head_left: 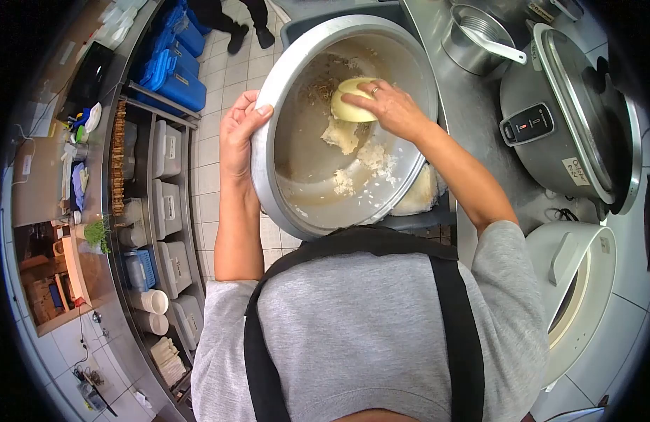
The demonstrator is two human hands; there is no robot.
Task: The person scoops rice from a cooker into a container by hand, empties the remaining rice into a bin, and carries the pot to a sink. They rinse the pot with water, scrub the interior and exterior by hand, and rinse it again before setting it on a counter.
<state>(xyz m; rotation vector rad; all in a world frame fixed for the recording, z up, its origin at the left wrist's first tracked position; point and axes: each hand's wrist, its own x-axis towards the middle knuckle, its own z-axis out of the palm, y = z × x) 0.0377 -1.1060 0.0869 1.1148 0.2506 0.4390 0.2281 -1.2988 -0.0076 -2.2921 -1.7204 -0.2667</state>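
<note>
A large round metal pot [263, 158] is tilted in front of me, its inner wall coated with a thin residue. My left hand [239, 137] is closed on the pot's left rim, thumb over the edge. Inside the pot, my right hand [395, 109] holds a small pale yellow bowl [347, 105], its fingers over the outside. A clump of cooked rice [341, 137] lies just below the bowl's edge. More rice clumps [371, 156] and loose grains stick to the pot's lower wall. What the bowl contains is hidden.
On the steel counter [473, 112] at right stand a large rice cooker [550, 126] and a metal pot with a white-handled strainer [490, 46]. A white round appliance [585, 281] sits nearer. Shelves with grey bins [169, 207] line the left. Another person's legs [233, 21] show at the top.
</note>
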